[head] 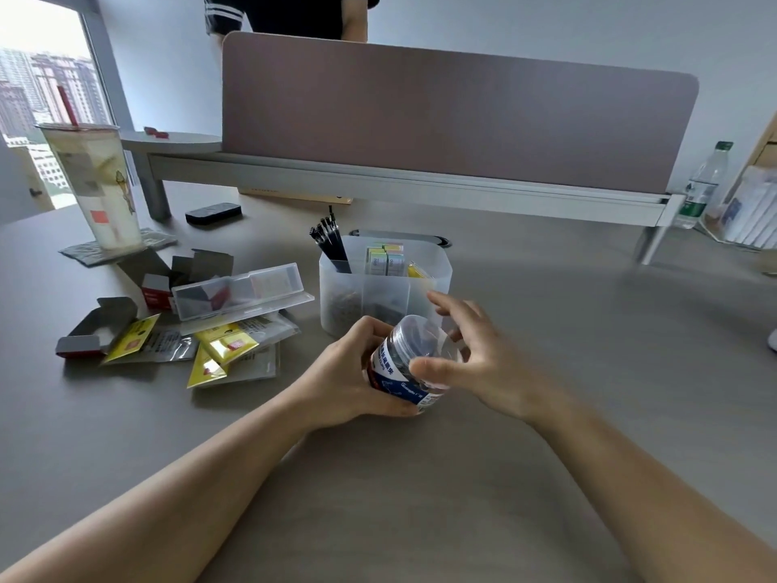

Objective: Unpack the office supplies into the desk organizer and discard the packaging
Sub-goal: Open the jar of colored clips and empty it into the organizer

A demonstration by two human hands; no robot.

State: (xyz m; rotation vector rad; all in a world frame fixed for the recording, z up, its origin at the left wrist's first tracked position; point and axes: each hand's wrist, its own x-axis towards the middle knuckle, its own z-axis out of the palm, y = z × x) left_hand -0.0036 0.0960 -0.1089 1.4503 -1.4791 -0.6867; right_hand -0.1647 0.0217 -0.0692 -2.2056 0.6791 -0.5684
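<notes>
My left hand [349, 372] grips a clear plastic jar [414, 355] with a blue and white label, tilted toward the right, just in front of the organizer. My right hand [475, 355] is at the jar's lid end, thumb on the lid rim and fingers spread above it. The translucent desk organizer [424, 288] stands behind the jar; black pens [330, 241] stick up in its back left compartment, small pastel boxes [384, 258] sit in the back one, dark small items fill the front ones.
Opened packaging lies left of the organizer: a clear plastic case [239, 294], yellow and clear bags [218, 351], grey and red cartons [94, 330]. A drink cup [96, 187] stands far left, a black eraser [213, 213] behind, a divider panel [454, 115] at the back, a bottle [702, 187] right.
</notes>
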